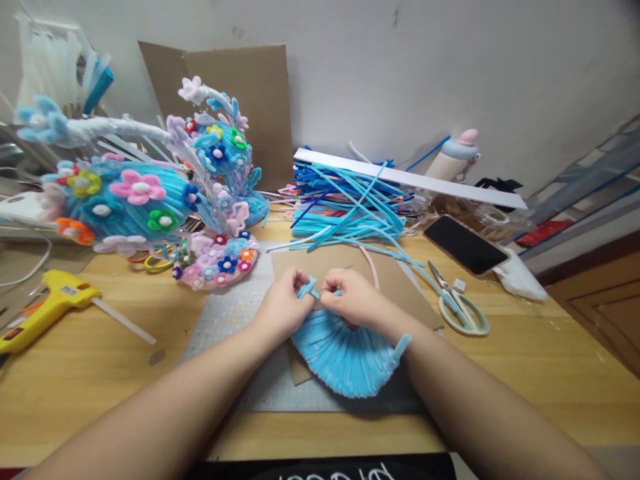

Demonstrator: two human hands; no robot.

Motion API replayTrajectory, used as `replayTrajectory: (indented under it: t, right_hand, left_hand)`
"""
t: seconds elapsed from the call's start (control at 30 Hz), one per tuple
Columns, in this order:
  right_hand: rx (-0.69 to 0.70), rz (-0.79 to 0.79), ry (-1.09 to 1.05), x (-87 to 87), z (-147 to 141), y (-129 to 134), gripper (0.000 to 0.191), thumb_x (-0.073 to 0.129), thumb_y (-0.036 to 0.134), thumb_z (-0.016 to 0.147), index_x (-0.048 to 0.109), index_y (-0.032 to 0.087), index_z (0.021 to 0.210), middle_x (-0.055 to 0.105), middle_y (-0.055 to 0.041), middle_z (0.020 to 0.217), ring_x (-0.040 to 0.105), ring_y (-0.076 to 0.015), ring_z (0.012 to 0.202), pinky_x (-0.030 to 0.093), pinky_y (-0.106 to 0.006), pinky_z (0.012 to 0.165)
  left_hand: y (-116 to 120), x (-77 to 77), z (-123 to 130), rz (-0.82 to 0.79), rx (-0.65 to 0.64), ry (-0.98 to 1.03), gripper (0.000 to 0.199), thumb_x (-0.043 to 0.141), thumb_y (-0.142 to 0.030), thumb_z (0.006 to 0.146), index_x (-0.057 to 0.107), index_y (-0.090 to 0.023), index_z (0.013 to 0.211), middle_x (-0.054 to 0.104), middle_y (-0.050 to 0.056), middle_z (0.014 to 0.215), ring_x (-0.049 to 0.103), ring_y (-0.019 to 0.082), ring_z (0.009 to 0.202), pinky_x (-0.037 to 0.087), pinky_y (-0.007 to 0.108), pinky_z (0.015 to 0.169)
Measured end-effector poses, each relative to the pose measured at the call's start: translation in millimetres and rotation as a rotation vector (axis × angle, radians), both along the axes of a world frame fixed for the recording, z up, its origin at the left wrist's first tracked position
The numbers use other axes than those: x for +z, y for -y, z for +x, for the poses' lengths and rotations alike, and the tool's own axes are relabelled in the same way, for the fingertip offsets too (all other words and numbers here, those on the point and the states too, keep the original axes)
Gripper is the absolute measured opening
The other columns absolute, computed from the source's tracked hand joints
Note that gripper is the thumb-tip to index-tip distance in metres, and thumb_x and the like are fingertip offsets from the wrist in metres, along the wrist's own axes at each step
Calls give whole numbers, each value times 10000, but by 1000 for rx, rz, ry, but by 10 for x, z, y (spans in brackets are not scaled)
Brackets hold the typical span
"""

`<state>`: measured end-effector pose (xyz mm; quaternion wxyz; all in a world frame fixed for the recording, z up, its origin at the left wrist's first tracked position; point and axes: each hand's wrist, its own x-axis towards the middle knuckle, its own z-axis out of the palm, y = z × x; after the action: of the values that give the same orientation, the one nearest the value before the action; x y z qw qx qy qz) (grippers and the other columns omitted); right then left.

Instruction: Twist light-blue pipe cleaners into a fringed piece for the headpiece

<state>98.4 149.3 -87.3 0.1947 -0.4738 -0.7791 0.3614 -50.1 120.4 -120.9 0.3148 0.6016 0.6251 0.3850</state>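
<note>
A light-blue ring wrapped in pipe cleaners (350, 360) lies in front of me over the cardboard sheet, with a short blue stub sticking out at its right side. At its far edge, my left hand (287, 300) pinches a small folded end of light-blue pipe cleaner (306, 288). My right hand (350, 293) is closed close beside it, fingers pinched on the same blue strand. Both hands partly cover the far side of the ring. A pink pipe cleaner (369, 263) lies on the cardboard behind my right hand.
Behind the hands lies a heap of blue pipe cleaners (345, 207). Scissors (463, 310) and a phone (466, 245) lie to the right. Decorated flower pieces (125, 200) stand on the left, near a yellow glue gun (50, 307). A cutting mat (220, 347) lies under the cardboard (405, 293).
</note>
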Motion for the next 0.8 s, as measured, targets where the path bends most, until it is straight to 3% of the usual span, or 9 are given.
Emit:
replayTrajectory:
  t: [0.33,0.5,0.6,0.73,0.8]
  right_hand:
    - [-44,-137,-77,-41,-20,-20,95,463,204,678,493,172,594,385,75,399,346,-61,320,237,-172,341]
    - [-32,7,-83,-92,-28,-52,170,491,253,723,520,157,586,480,31,534,425,-86,485,305,-195,461]
    - [-6,-38,-94,-146,-32,-61,187,482,305,763,558,162,668,507,21,583,439,-105,537,322,-212,507]
    - [-20,-103,-243,-183,-51,-50,84,459,225,766,528,180,783,539,24,701,484,-117,657,361,-216,597]
    - [-39,-156,-289,-166,-65,-45,60,450,218,764,499,185,767,500,41,662,463,-108,621,353,-207,571]
  left_hand:
    - [-5,-28,-7,-13,-19,38,194,515,-136,640,496,-191,825,573,-20,730,531,124,663,397,233,611]
    - [2,-16,9,-8,-18,40,172,533,-186,670,492,-190,837,566,-17,725,523,122,653,392,230,593]
    - [3,-16,17,-11,-5,65,173,549,-210,677,480,-186,834,559,-16,711,531,123,652,394,230,589]
    - [-14,-29,14,-31,26,154,264,584,-262,674,470,-174,895,561,-6,732,537,124,656,394,228,581]
    - [-26,-28,7,-50,35,223,266,556,-287,705,473,-172,930,552,-12,704,523,111,610,381,217,546]
